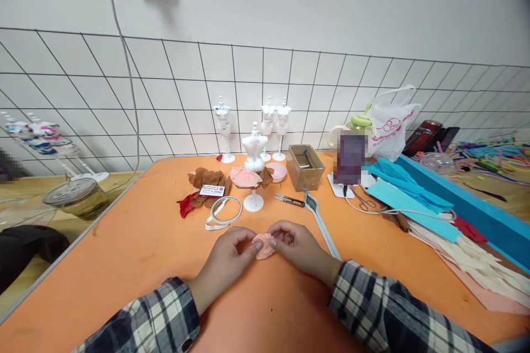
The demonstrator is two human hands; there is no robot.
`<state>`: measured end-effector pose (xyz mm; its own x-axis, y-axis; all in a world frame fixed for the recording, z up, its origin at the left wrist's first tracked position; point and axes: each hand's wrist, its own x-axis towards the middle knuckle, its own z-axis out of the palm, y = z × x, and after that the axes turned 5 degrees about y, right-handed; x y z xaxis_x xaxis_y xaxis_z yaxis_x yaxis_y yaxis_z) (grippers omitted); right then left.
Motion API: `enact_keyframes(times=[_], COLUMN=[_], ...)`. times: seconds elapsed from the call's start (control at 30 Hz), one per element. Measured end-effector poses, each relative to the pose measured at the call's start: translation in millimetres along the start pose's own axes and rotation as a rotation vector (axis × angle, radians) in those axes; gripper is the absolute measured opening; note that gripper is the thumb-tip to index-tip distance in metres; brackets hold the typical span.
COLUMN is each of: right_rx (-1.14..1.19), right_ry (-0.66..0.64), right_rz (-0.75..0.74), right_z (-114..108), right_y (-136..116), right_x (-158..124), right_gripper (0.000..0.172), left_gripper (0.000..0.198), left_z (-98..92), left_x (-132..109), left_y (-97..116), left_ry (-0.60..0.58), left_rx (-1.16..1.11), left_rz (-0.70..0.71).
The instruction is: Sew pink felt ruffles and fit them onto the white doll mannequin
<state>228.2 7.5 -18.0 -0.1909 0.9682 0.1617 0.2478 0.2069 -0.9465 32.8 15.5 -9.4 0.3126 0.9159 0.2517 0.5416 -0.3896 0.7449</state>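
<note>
Between my hands, just above the orange tabletop [144, 253], is a small peach-pink piece of crepe paper or thin fabric [265, 246], gathered into a rounded shape. My left hand [232, 251] pinches its left edge between thumb and fingers. On the opposite edge, my right hand [296, 245] grips it with the thumb in front and the fingers curled. Beyond them stands a small white dress-form mannequin [254, 146] on a round base, with a pleated peach piece [245, 177] and some brown material around its lower part.
Behind my hands lie a tape roll [226, 210], thread snips [290, 199], a pin box [212, 191] and brown crumpled material [205, 177]. A cardboard box [306, 168] and more mannequins [222, 116] stand farther back. At right are scissors [366, 202], a phone [351, 159] and blue sheets [409, 207].
</note>
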Motion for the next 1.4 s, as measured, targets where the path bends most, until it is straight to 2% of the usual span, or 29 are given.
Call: enact_keyframes(times=[0.07, 0.2, 0.33, 0.47, 0.6, 0.77, 0.9, 1.0, 1.07, 1.17, 1.23, 1.33, 1.4], right_rx=[-0.036, 0.036, 0.271, 0.326, 0.303, 0.172, 0.151, 0.146, 0.143, 0.140, 0.144, 0.147, 0.157], right_ry=[0.018, -0.004, -0.015, -0.035, -0.019, -0.001, 0.022, 0.053, 0.095, 0.147, 0.175, 0.198, 0.209], right_rz=[-0.024, 0.029, 0.138, 0.190, 0.165, 0.065, 0.013, 0.014, -0.012, -0.112, -0.193, -0.292, -0.308], right_z=[-0.6, 0.7, -0.9, -4.5, -5.6, -5.3, -1.1, 2.7, 0.1, -14.9, -28.5, -42.6, -44.0], right_y=[-1.1, 2.0, 5.0, 5.9, 7.8, 6.8, 2.9, -2.8, -11.2, -32.5, -48.9, -65.9, -68.3], right_x=[-0.2, 2.1, 4.1, 4.2, 4.8, 2.9, -0.5, 0.8, 6.2, 24.2, 42.5, 73.2, 91.3], right_gripper=[0.025, 0.016, 0.032, 0.040, 0.038, 0.025, 0.033, 0.020, 0.018, 0.019, 0.020, 0.018, 0.017], left_gripper=[0.023, 0.029, 0.029, 0.030, 0.026, 0.026, 0.025, 0.026, 0.024, 0.021, 0.021, 0.035, 0.039], left_z=[-1.7, -2.3, -0.9, -0.2, -1.7, -0.6, 0.9, -1.1, -4.4, -9.8, -11.4, -8.5, -3.8], left_x=[-0.4, -2.3, -2.4, -1.7, -0.9, 2.1, 1.9, -2.0, -2.6, 8.7, 26.8, 60.9, 79.9], left_y=[-0.6, 2.9, 2.2, -2.3, -3.4, -6.7, -4.8, -0.6, -1.5, -12.1, -23.0, -36.5, -40.3], left_ry=[-0.010, -0.050, -0.106, -0.126, -0.096, -0.084, -0.069, -0.081, -0.074, 0.066, 0.271, 0.526, 0.543], left_rx=[0.014, -0.111, -0.114, -0.091, -0.117, -0.151, -0.071, -0.051, -0.065, -0.062, -0.017, 0.020, 0.074], left_rz=[0.005, -0.041, -0.050, -0.085, -0.045, -0.015, 0.024, 0.059, 0.089, 0.129, 0.080, 0.006, -0.016])
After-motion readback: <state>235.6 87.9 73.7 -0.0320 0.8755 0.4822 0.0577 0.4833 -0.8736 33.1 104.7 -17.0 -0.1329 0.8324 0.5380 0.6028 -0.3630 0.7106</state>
